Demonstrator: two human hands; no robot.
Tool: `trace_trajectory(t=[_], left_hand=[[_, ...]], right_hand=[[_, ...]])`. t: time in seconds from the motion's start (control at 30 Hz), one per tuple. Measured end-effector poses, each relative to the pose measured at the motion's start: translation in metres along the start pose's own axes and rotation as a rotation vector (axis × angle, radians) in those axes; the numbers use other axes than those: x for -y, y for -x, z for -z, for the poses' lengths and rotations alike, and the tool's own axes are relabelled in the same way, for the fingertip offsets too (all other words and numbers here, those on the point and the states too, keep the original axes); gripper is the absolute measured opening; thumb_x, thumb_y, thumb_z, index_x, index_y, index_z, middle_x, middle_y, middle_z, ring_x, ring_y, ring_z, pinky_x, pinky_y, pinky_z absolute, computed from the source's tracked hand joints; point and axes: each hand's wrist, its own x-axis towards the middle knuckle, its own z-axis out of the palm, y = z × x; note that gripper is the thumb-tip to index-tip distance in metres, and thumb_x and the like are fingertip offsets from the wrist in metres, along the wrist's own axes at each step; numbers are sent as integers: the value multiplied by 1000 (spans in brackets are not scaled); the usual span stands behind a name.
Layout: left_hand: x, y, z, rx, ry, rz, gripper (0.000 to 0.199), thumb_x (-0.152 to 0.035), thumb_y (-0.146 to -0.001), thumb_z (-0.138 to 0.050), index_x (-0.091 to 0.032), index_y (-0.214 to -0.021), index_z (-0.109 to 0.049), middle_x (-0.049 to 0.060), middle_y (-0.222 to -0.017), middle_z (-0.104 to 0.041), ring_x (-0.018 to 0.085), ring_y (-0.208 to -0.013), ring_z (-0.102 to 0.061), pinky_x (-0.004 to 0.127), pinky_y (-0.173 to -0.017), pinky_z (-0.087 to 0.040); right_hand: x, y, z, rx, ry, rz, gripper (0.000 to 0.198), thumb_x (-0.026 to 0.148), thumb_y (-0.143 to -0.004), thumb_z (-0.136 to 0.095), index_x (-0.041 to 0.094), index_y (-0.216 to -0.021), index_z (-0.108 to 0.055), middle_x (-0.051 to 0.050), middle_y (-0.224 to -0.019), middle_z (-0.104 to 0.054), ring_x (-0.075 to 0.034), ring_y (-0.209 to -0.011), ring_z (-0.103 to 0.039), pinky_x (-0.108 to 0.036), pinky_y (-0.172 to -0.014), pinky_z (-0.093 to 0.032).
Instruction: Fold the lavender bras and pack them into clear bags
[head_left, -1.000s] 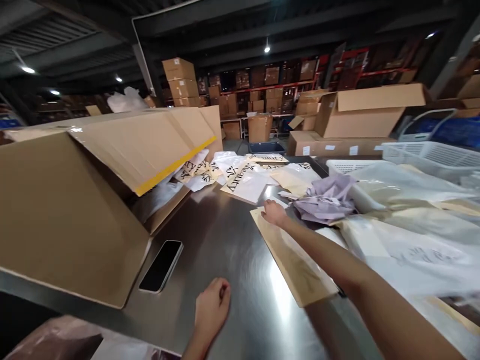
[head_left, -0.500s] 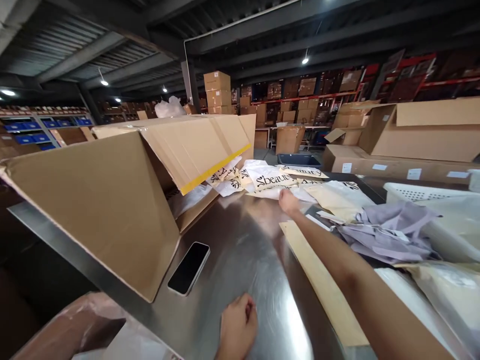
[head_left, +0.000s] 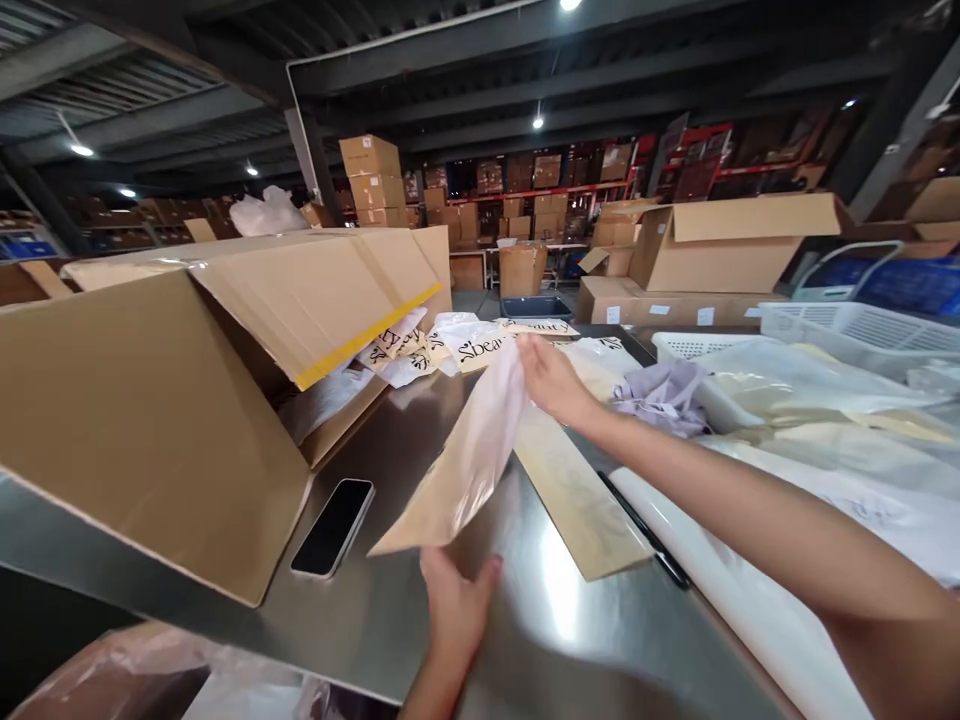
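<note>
Hanging from the pinching fingers of the right hand (head_left: 553,382), the thin plastic bag (head_left: 476,455) slants over the metal table (head_left: 390,625), and the left hand (head_left: 456,605) is open by its low edge, though I can't tell if they touch. It looks light, floppy and a bit slippery, so its top end and low corner seem good spots to hold. Room to move lies between the phone (head_left: 332,528) by the cardboard box (head_left: 135,450) and the flat cream sheet (head_left: 577,500).
</note>
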Motion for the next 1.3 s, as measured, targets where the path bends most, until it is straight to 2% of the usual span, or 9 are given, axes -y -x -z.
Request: trace_trajectory(t=[0.17,0.37,0.47,0.6,0.7,0.77,0.87,1.07,1.3], left_hand=[[-42,-27,37,-186,288,59,51,-57,-80,-60,-15,-108,-63,12,-101,-71,27,-95,-66,36,-82,-52],[-114,-120,73,48,-368,-338,38,-55,-74,-66,-18,-70,-61,-2,-57,-56,18,-62,-55,27,-60,-41],[-142,-139,44,186,-559,-605,33,-45,-74,-70,-18,-91,-65,5,-87,-68,26,-89,-61,34,-80,-44],[-124,-79,-2,435,-540,-651,25,-36,-83,-62,-18,-100,-63,7,-94,-67,24,-89,-61,34,-80,-43],[-82,11,-18,1007,-328,-290,38,-49,-87,-53,-19,-65,-58,0,-58,-57,15,-56,-54,26,-55,-35],[-54,65,-25,1219,-83,193,54,-65,-86,-44,-19,-59,-55,-2,-45,-48,12,-40,-46,24,-44,-29],[-26,116,-43,998,368,730,60,-78,-68,-56,-19,-63,-55,-3,-41,-49,10,-30,-40,22,-35,-17],[-22,110,-61,573,565,847,48,-60,-57,-71,-19,-53,-46,-6,-37,-37,5,-30,-30,20,-34,-14],[6,13,57,-91,526,652,40,-46,-66,-64,-22,-56,-34,-10,-42,-30,4,-36,-25,18,-37,-19]], right_hand=[[10,86,41,249,296,247,37,58,-80,-62,24,-83,-46,5,-57,-44,-14,-52,-37,-27,-52,-27],[-29,143,90,175,153,-144,48,59,-86,-51,20,-59,-49,1,-57,-44,-12,-56,-41,-25,-52,-33],[-65,178,95,268,-24,-463,52,68,-73,-63,18,-60,-57,1,-56,-50,-13,-55,-48,-25,-51,-38],[-107,227,94,267,-235,-774,56,68,-53,-78,16,-70,-65,-2,-67,-61,-16,-62,-60,-29,-61,-49],[-124,254,94,219,-242,-829,54,69,-58,-75,17,-67,-60,1,-61,-57,-12,-54,-53,-25,-55,-43],[-127,266,93,211,-217,-829,52,68,-67,-70,18,-63,-54,4,-53,-49,-9,-46,-42,-23,-47,-33],[-126,277,87,250,-216,-782,47,64,-76,-64,20,-65,-51,5,-49,-47,-10,-43,-40,-24,-45,-28],[-122,283,84,105,-340,-868,41,58,-69,-72,20,-70,-57,6,-47,-42,-8,-41,-33,-23,-42,-23],[-131,263,156,-386,-557,-905,44,32,-51,-89,19,-73,-53,11,-46,-32,-1,-38,-20,-15,-35,-14]])
